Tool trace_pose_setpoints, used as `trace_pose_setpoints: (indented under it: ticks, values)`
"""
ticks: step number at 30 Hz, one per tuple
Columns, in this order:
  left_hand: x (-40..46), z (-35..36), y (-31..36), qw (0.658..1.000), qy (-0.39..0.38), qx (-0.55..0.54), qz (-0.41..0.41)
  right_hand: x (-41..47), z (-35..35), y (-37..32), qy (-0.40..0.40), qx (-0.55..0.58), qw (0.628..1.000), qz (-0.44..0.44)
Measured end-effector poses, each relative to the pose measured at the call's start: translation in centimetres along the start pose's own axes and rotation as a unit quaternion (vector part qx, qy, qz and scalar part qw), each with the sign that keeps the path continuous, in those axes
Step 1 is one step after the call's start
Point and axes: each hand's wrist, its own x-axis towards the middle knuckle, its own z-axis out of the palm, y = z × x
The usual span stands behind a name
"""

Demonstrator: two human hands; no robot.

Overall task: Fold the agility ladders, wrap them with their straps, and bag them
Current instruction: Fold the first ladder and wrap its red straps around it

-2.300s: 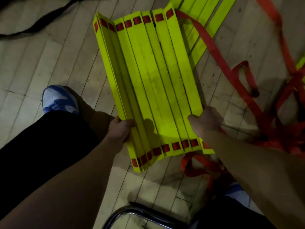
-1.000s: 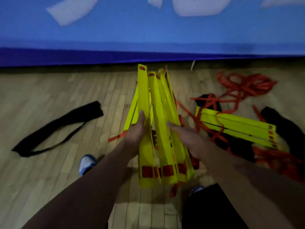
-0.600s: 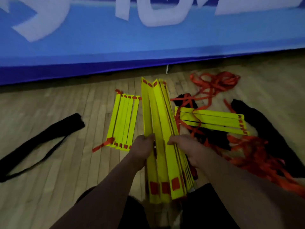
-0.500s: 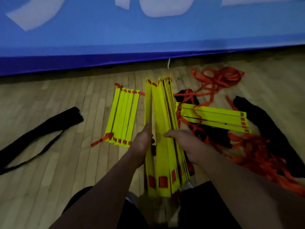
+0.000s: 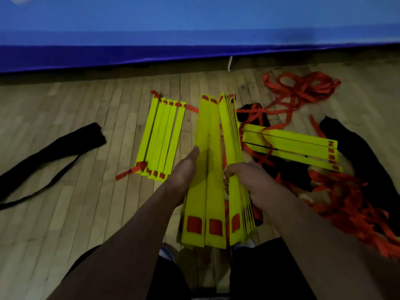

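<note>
I hold a bundle of yellow ladder rungs (image 5: 213, 169) with red strap tabs, gathered lengthwise in front of me above the floor. My left hand (image 5: 184, 172) grips the bundle's left side, thumb lying along the top rung. My right hand (image 5: 249, 180) grips the right side, fingers curled over the stacked rung edges. A second folded ladder stack (image 5: 162, 137) lies on the floor to the left. A third stack (image 5: 290, 146) lies crosswise to the right, tangled in red straps (image 5: 298, 92).
A black bag (image 5: 49, 152) with a strap lies on the wooden floor at the left. Another black bag (image 5: 355, 148) lies at the right under loose red webbing (image 5: 350, 204). A blue padded wall (image 5: 194, 29) runs along the back.
The spread fan of rungs has been gathered into a tighter bundle between both hands. My view rose from the floor at my feet toward the wall.
</note>
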Motion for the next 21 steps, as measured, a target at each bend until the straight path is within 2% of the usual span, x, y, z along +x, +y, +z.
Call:
trace_pose_setpoints:
  ticks: [5,9,16,21]
  values:
    - [0.0,-0.2,-1.2,0.995,-0.081,0.033,0.045,-0.5,1.1,-0.2,-0.005,0.037,0.999,0.003]
    - [-0.3,-0.4,-1.4,0.992,-0.089,0.010,0.087,-0.8,0.7,-0.5,-0.008,0.027,1.000,0.009]
    - [-0.9,0.4,-1.0,0.988,-0.112,-0.064,0.084,-0.8,1.2,0.0,-0.047,0.042,0.998,-0.008]
    - [-0.7,0.1,-1.2,0.986,-0.116,-0.024,0.116,-1.1,1.5,-0.2,-0.021,0.015,0.999,-0.023]
